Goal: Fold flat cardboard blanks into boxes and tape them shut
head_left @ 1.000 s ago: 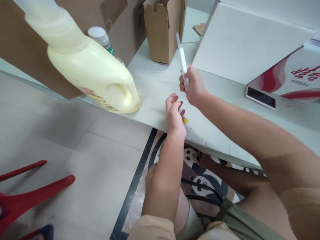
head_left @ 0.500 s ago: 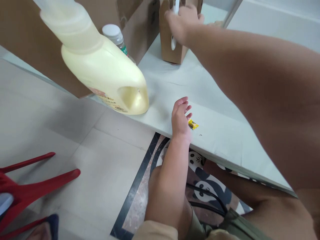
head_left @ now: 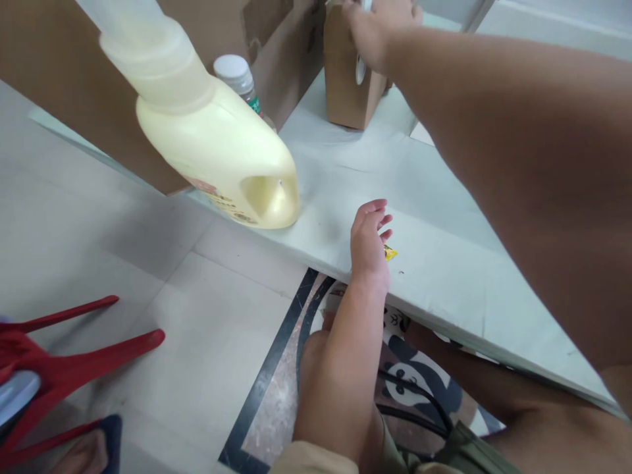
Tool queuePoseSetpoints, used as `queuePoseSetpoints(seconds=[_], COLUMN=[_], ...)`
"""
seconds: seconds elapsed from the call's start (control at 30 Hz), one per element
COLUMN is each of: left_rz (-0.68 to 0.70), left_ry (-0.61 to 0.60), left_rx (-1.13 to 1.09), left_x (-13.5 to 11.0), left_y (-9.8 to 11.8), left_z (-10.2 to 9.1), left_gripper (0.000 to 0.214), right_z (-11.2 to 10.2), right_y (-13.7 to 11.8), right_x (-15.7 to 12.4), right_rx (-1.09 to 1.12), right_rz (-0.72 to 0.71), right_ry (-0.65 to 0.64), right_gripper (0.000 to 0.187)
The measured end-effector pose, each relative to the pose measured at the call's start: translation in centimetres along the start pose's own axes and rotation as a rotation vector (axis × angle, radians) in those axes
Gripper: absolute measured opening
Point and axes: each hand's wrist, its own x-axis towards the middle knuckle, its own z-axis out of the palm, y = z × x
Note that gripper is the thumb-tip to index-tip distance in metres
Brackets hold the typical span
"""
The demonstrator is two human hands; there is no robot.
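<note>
My right hand [head_left: 382,29] is at the top, closed around a slim white object [head_left: 361,71] with a rounded lower end, whose kind I cannot make out. It is in front of or inside the top of a small open cardboard box [head_left: 348,92]; my fingers partly hide the rim. My left hand [head_left: 370,240] rests near the table's front edge, fingers loosely bent and apart, holding nothing visible. Beside it, partly covered by the hand, lies a small yellow wrapped packet [head_left: 390,253].
A large pale-yellow bottle [head_left: 212,141] stands left on the table [head_left: 444,263]. Behind it are a white-capped jar [head_left: 234,72] and a big cardboard box [head_left: 64,79]. A red stool [head_left: 64,375] is on the floor at lower left, near a person's foot.
My right hand with the white object has moved slightly up along the small box. The left hand now covers more of the yellow packet. The whole view has shifted a little.
</note>
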Motion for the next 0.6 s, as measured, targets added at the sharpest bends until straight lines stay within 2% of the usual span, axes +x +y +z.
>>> queuePoseSetpoints(seconds=[0.1,0.23,0.33,0.43,0.53,0.6], left_rz=[0.000,-0.020,-0.024,-0.017,0.000,0.025], left_ry=[-0.003,-0.018,-0.024,-0.022,-0.017,0.006], left_rx=[-0.008,-0.007,0.005,0.012,0.017,0.022], left_x=[0.4,0.6,0.7,0.8,0.7,0.6], left_y=[-0.1,-0.2,-0.4,-0.6,-0.6,-0.5], left_z=[0.3,0.6,0.7,0.6,0.5,0.4], left_gripper=[0.016,0.016,0.015,0.012,0.011,0.010], right_z=[0.5,0.5,0.1,-0.4,-1.2,-2.1], right_y=[0.2,0.8,1.3,1.4,1.4,1.6], right_x=[-0.9,-2.3,-3.0,-4.2,-7.1,-9.9], right_rx=[-0.276,-0.471,-0.455,-0.398,-0.359,-0.351], right_rz=[0.148,0.073,0.102,0.148,0.119,0.096], right_ry=[0.102,0.077,0.096,0.167,0.246,0.237], right_gripper=[0.066,0.064,0.054,0.033,0.032,0.032])
